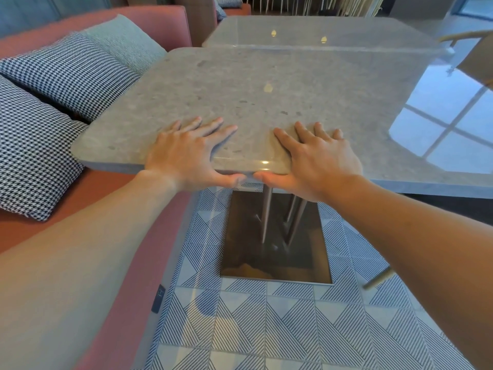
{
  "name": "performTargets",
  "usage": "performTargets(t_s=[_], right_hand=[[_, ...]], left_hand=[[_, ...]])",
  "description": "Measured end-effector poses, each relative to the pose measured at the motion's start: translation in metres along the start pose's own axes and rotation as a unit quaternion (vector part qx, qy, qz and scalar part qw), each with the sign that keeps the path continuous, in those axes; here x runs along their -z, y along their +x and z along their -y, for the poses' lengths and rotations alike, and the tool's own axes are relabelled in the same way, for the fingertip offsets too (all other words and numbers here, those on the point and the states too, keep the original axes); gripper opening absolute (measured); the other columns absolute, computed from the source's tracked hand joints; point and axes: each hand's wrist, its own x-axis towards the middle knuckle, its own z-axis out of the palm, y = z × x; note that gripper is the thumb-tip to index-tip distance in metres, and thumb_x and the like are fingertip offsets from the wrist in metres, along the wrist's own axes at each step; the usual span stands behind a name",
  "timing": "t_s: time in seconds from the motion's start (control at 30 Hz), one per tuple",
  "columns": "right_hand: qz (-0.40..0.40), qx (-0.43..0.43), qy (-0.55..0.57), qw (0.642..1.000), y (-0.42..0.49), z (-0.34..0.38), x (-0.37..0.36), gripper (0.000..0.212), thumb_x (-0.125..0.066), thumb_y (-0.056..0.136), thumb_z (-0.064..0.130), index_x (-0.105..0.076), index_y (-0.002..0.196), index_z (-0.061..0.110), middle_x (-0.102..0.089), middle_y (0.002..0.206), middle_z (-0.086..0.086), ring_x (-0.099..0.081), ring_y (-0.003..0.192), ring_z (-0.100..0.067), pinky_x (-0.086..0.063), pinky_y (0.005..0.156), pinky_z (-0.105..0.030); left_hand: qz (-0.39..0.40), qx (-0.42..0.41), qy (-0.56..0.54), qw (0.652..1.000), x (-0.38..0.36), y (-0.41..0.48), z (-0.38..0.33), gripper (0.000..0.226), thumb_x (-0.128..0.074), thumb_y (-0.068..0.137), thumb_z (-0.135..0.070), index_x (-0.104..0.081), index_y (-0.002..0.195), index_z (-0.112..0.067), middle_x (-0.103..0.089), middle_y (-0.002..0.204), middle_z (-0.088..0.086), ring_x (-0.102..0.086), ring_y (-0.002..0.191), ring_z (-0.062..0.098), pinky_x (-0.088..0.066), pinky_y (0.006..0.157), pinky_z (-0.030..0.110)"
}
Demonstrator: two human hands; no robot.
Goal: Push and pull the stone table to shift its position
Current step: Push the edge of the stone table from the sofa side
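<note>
The stone table has a grey speckled, polished top with rounded corners and fills the middle of the view. My left hand lies flat on its near edge, fingers spread on top and thumb hooked under the rim. My right hand grips the same edge just to the right, fingers on top and thumb under, the two thumbs almost touching. Below the top, metal legs rise from a dark square base plate on the floor.
A second grey stone table stands against the far edge. A pink sofa with houndstooth cushions runs along the left, close to the table's left edge. The floor is striped tile. A chair leg shows at the right.
</note>
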Motion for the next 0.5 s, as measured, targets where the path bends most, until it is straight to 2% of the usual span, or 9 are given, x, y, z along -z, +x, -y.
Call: performTargets(t_s=[0.23, 0.37, 0.4, 0.5], right_hand=[[-0.003, -0.002, 0.001, 1.0, 0.0021, 0.0003, -0.0017, 0.125, 0.009, 0.066, 0.106, -0.019, 0.165, 0.034, -0.034, 0.17, -0.012, -0.035, 0.153, -0.048, -0.034, 0.117, -0.07], [-0.006, -0.004, 0.007, 1.0, 0.0017, 0.0001, -0.0023, 0.125, 0.009, 0.066, 0.106, -0.019, 0.165, 0.034, -0.034, 0.171, -0.012, -0.034, 0.154, -0.048, -0.032, 0.117, -0.07], [-0.004, -0.005, 0.008, 1.0, 0.0017, 0.0, -0.0022, 0.124, 0.009, 0.066, 0.106, -0.018, 0.165, 0.035, -0.034, 0.171, -0.012, -0.034, 0.154, -0.048, -0.032, 0.117, -0.07], [0.001, -0.007, 0.007, 1.0, 0.0016, 0.0, -0.0017, 0.123, 0.008, 0.067, 0.105, -0.018, 0.165, 0.035, -0.033, 0.171, -0.011, -0.033, 0.154, -0.047, -0.032, 0.118, -0.07]], left_hand=[[-0.001, 0.002, -0.012, 1.0, 0.0007, 0.0002, 0.0009, 0.126, -0.021, 0.052, -0.109, -0.032, 0.163, -0.05, -0.034, 0.174, -0.012, -0.038, 0.16, 0.026, -0.031, 0.128, 0.055], [-0.006, -0.005, -0.013, 1.0, -0.0006, -0.0002, 0.0023, 0.138, 0.0, 0.046, -0.116, -0.033, 0.162, -0.049, -0.035, 0.173, -0.011, -0.04, 0.16, 0.027, -0.033, 0.127, 0.055], [-0.007, -0.006, -0.014, 1.0, -0.0011, -0.0001, 0.0027, 0.138, 0.0, 0.047, -0.116, -0.033, 0.162, -0.049, -0.036, 0.173, -0.01, -0.04, 0.159, 0.028, -0.033, 0.127, 0.055], [-0.014, -0.005, -0.018, 1.0, -0.0022, 0.0011, 0.0031, 0.127, -0.017, 0.053, -0.112, -0.034, 0.162, -0.049, -0.037, 0.173, -0.01, -0.041, 0.159, 0.028, -0.034, 0.126, 0.056]])
